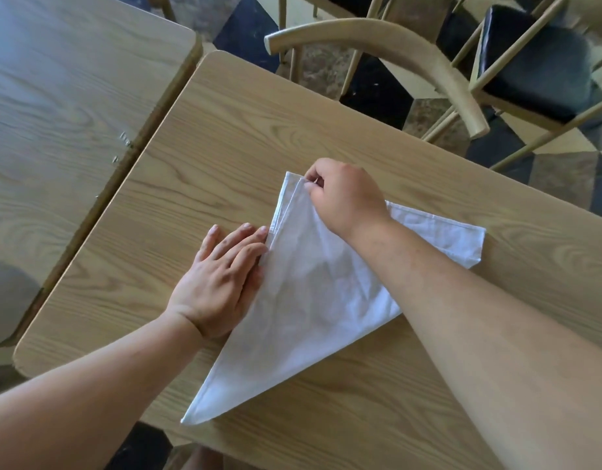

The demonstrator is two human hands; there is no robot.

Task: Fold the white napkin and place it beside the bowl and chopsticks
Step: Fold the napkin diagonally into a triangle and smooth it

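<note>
A light wood table [225, 137] fills most of the view, running from 8 o'clock up to 3 o'clock. A second table [55, 79] of the same wood sits just beside it at 10 o'clock, a narrow gap between their edges. Wooden chairs [377, 45] with dark seat pads stand at 1 and 2 o'clock over a chequered floor [377, 96].

The napkin [320, 293] lies on the near table just right of centre, folded into a rough triangle: one point at 6 o'clock near the table's front edge, one at 12 o'clock, one out toward 3 o'clock. At the top point the two layers do not quite line up.

The right hand [347, 195] reaches in from 4 o'clock, its forearm crossing over the cloth, and pinches the top corner of the upper layer between thumb and fingertips. The left hand [221, 279], coming from 8 o'clock, lies flat and spread, palm down, along the napkin's left edge, fingers [252, 237] touching the cloth.
</note>
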